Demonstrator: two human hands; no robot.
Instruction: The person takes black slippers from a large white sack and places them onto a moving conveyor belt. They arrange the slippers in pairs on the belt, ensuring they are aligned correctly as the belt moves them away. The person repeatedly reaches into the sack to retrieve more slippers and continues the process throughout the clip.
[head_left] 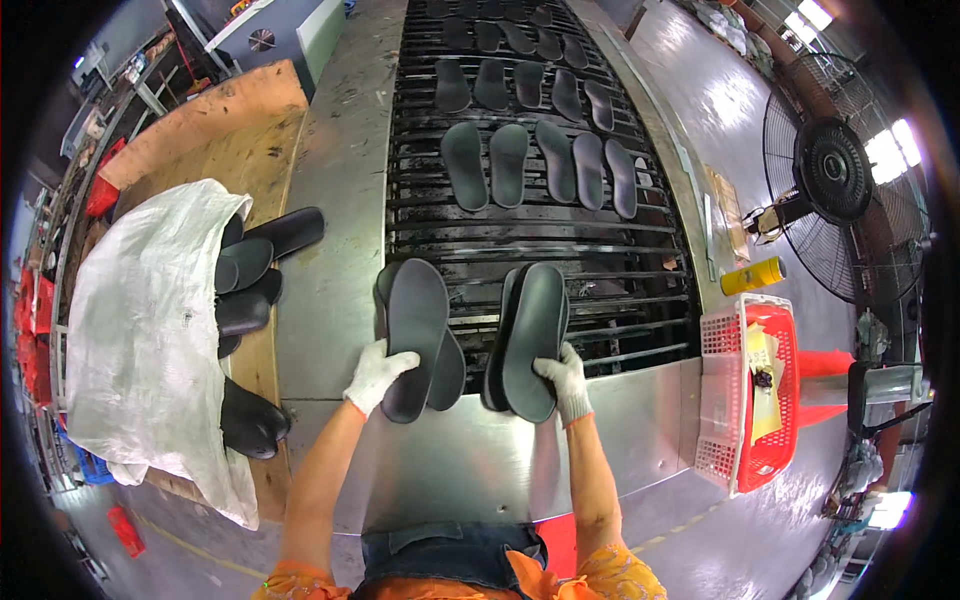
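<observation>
Fingers of the white-gloved left hand (376, 378) pinch one stack of black, sole-shaped pieces (417, 325); the white-gloved right hand (568, 385) pinches a second stack (533, 330). Both straddle the edge between silver metal ledge (460, 460) and black slatted bed (595, 250), bare just beyond. Overlap hides each stack's count; the nearest laid row (555, 160) numbers five.

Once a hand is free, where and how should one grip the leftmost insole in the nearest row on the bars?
Probably by the narrower end, pinching both long edges from the near side: this insole lies lengthwise, with that end closest.
</observation>
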